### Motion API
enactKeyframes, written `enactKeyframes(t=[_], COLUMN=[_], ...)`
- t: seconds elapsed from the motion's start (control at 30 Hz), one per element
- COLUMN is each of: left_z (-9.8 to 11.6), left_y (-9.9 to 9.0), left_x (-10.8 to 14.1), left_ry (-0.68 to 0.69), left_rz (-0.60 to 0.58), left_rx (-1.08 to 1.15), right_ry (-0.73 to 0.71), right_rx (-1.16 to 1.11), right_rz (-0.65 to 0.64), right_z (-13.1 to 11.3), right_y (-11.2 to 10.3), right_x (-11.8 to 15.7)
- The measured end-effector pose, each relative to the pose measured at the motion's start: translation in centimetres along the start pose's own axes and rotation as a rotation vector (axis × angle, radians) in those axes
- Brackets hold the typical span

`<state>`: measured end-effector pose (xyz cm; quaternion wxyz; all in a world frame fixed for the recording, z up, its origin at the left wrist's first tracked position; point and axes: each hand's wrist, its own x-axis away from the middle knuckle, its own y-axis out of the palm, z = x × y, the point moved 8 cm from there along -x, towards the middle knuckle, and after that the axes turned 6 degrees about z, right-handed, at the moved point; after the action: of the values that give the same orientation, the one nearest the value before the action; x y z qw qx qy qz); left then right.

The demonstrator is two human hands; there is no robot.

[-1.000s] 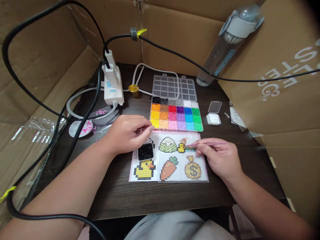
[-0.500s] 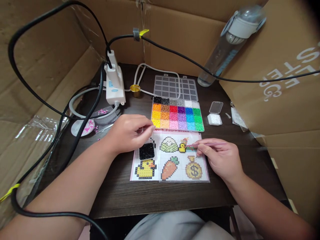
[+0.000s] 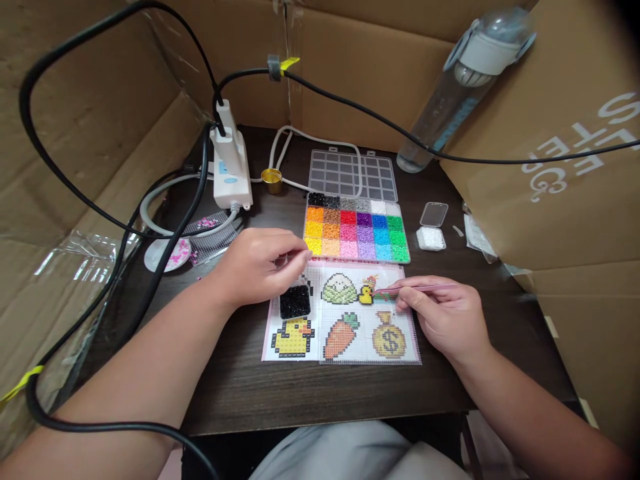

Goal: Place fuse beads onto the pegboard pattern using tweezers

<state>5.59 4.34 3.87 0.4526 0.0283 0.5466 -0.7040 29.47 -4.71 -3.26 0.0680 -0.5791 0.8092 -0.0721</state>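
Observation:
Pink tweezers (image 3: 425,289) lie in my right hand (image 3: 450,317), which is closed round them. Their tip points left and sits at the right edge of a small yellow duck of beads (image 3: 367,295) with a dark outline. Under it is a clear pegboard (image 3: 367,350) over a printed pattern sheet (image 3: 267,350) showing a carrot, a money bag and a larger duck. My left hand (image 3: 267,263) has its fingers pinched together just above a small box of black beads (image 3: 295,302); what the fingertips hold, if anything, is hidden.
Beyond the sheet lies an open compartment case (image 3: 357,230) of coloured beads. A small box of white beads (image 3: 431,238) stands to its right, a white dish (image 3: 167,255) with pink beads far left. Cables, a power strip (image 3: 233,177), a bottle (image 3: 450,107) and cardboard walls surround the table.
The whole view has shifted very slightly to the right. Both hands keep their pose, and the tweezers' tip stays beside the small duck.

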Motion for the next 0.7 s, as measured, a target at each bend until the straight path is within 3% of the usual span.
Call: enactKeyframes(t=[0.23, 0.53, 0.7], left_z=[0.2, -0.3, -1.5], left_y=[-0.2, -0.9, -2.8], left_x=[0.0, 0.0, 0.6], left_ry=[0.014, -0.030, -0.144], left_rz=[0.018, 0.053, 0.298], left_rx=[0.001, 0.068, 0.158], right_ry=[0.081, 0.121, 0.141], right_rx=[-0.397, -0.494, -0.711], right_rz=[-0.003, 0.009, -0.008], right_z=[-0.3, -1.4, -1.9], right_y=[-0.2, -0.7, -0.5], right_x=[-1.3, -3.5, -4.3])
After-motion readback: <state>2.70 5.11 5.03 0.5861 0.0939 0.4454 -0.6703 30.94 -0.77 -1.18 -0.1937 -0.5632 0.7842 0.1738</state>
